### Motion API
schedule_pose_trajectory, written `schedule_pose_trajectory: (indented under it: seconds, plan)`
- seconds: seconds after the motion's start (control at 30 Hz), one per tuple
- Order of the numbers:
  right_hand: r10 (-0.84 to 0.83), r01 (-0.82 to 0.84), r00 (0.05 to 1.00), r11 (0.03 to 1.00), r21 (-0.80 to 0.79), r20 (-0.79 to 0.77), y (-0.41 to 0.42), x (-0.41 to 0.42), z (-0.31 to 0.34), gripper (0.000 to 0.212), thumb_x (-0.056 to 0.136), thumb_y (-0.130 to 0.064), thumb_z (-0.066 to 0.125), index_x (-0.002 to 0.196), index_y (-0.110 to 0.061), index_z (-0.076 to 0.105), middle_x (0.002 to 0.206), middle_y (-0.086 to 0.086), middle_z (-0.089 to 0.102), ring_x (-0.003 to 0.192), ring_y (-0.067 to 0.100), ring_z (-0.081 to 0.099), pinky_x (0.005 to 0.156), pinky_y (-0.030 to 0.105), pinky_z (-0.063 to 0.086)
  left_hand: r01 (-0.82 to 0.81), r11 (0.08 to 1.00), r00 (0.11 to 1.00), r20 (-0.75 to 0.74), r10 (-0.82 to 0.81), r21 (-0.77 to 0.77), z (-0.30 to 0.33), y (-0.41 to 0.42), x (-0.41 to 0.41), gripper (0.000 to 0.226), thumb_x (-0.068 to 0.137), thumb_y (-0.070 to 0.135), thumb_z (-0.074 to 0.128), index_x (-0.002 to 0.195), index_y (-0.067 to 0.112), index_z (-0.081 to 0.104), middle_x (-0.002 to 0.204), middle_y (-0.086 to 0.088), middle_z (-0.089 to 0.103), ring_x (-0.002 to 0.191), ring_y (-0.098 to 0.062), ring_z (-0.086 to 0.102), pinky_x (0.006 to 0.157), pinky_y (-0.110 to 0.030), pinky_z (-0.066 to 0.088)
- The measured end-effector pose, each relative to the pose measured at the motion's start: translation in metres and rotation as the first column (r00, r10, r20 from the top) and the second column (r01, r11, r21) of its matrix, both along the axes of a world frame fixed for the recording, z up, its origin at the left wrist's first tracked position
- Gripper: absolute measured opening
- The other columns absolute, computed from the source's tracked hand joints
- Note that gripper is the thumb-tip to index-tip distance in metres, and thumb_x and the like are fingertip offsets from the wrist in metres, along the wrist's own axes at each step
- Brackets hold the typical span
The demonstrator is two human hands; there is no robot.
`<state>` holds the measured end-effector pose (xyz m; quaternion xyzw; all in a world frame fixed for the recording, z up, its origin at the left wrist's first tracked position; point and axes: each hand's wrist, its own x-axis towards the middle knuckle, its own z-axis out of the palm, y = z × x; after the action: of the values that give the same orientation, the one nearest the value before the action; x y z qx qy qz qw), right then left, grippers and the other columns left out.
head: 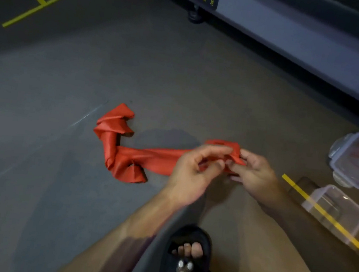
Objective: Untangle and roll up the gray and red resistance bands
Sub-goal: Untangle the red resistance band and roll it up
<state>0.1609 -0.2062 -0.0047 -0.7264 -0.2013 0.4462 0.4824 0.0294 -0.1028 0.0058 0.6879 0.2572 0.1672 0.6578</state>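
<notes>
Gym floor (71, 91), dark grey, dimly lit, with yellow tape lines (42, 5) marked far ahead and to the left of the hands and another yellow line (326, 218) running past the right forearm. A grey machine base (298, 42) carrying a label reading "STRONG" crosses the floor well beyond the hands, to the upper right. Red band (130, 159): one end is raised off the floor between both hands; from there it runs leftward away from the left hand, flat for a stretch, then lies in crumpled, twisted folds on the floor well to the left of the hands. No grey band can be made out with certainty; a faint dark patch on the floor just beyond the hands is too indistinct to identify. Left hand (192, 169): fingers curled, thumb and fingertips pinching the band near its end. Right hand (253, 172): close against the left, fingers curled round the bunched tip of the band. The two hands are together, nearly touching, both holding the same end. Two clear lidded containers (356, 159) (334, 211) stand on the floor to the right of the right hand, one beyond the other, the nearer one crossed by the yellow line. A foot in a black sandal (186, 256) rests on the floor directly below the hands, between the forearms.
</notes>
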Motion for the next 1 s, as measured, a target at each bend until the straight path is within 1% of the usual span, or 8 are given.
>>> schedule_pose_trajectory:
  seconds: [0.1,0.23,0.33,0.5,0.63,0.73,0.87,1.0]
  plan:
    - [-0.218,0.219,0.961,0.976,-0.009,-0.171,-0.003,0.013,0.009,0.026,0.099,0.004,0.052,0.094,-0.018,0.066,0.07,-0.008,0.072,0.064,0.009,0.068,0.066,0.03,0.059,-0.048,0.925,0.988,-0.12,0.101,0.377,-0.015,0.014,-0.006,0.045,0.08,0.019,0.067,0.125,0.022,0.064,0.129,0.006,0.06,0.126,-0.009,0.053,0.111,-0.035,0.04]
    - [-0.469,0.51,0.816,0.859,0.038,-0.338,-0.013,0.042,0.028,0.016,0.097,-0.003,0.053,0.107,-0.008,0.065,0.078,0.006,0.068,0.067,0.017,0.067,0.068,0.041,0.058,0.472,0.781,0.792,-0.587,-0.171,0.41,-0.044,0.021,-0.014,0.083,0.08,0.055,0.069,0.15,0.019,0.042,0.146,-0.003,0.052,0.136,-0.023,0.044,0.119,-0.037,0.026]
    - [-0.604,0.678,0.685,0.733,0.056,-0.407,-0.03,0.066,0.043,0.044,0.095,-0.016,0.057,0.135,0.001,0.061,0.111,0.013,0.065,0.102,0.027,0.064,0.095,0.044,0.053,0.5,0.695,0.732,-0.682,-0.019,0.516,-0.07,0.028,-0.019,0.05,0.091,0.039,0.069,0.134,0.016,0.058,0.128,-0.01,0.066,0.121,-0.035,0.058,0.103,-0.04,0.04]
    - [-0.646,0.729,0.648,0.679,0.083,-0.402,-0.057,0.077,0.046,0.033,0.099,-0.04,0.061,0.122,-0.02,0.073,0.118,0.003,0.076,0.109,0.022,0.073,0.097,0.048,0.057,0.372,0.725,0.79,-0.608,0.082,0.58,-0.079,0.033,-0.02,0.015,0.097,0.028,0.062,0.104,0.02,0.072,0.099,-0.008,0.075,0.098,-0.037,0.067,0.082,-0.039,0.05]
    - [-0.489,0.527,0.832,0.845,0.096,-0.26,-0.059,0.043,0.025,0.031,0.081,-0.035,0.078,0.11,-0.026,0.072,0.106,-0.001,0.076,0.094,0.015,0.073,0.09,0.041,0.058,0.102,0.806,0.964,-0.259,0.065,0.583,-0.019,0.033,0.022,0.017,0.097,0.025,0.061,0.102,0.019,0.075,0.098,0.007,0.077,0.097,-0.011,0.073,0.084,-0.029,0.054]
    - [-0.266,0.295,0.949,0.939,0.178,-0.172,-0.046,0.02,0.018,0.044,0.072,-0.026,0.081,0.114,-0.026,0.067,0.106,-0.004,0.077,0.097,0.011,0.07,0.088,0.031,0.056,0.106,0.891,0.993,-0.1,-0.069,0.441,0.033,0.029,0.056,0.026,0.093,0.006,0.062,0.105,0.024,0.077,0.094,0.019,0.074,0.085,0.01,0.065,0.073,-0.016,0.051]
    - [-0.143,0.153,0.988,0.955,0.255,-0.057,-0.031,0.025,0.023,0.033,0.082,-0.006,0.078,0.107,-0.023,0.065,0.089,-0.018,0.076,0.085,-0.005,0.068,0.078,0.013,0.051,0.228,0.909,0.972,-0.022,-0.235,0.35,0.057,0.021,0.07,0.039,0.089,-0.009,0.058,0.107,0.019,0.077,0.105,0.008,0.078,0.099,-0.008,0.072,0.09,-0.033,0.056]
    - [-0.203,0.184,0.977,0.951,0.249,0.057,-0.028,0.033,0.027,0.019,0.095,-0.006,0.068,0.093,-0.025,0.071,0.076,-0.022,0.072,0.073,-0.009,0.063,0.072,0.011,0.049,0.12,0.958,0.991,0.03,-0.133,0.262,0.039,0.023,0.068,0.027,0.094,0.007,0.066,0.111,0.028,0.071,0.108,0.009,0.075,0.1,-0.008,0.069,0.091,-0.039,0.058]
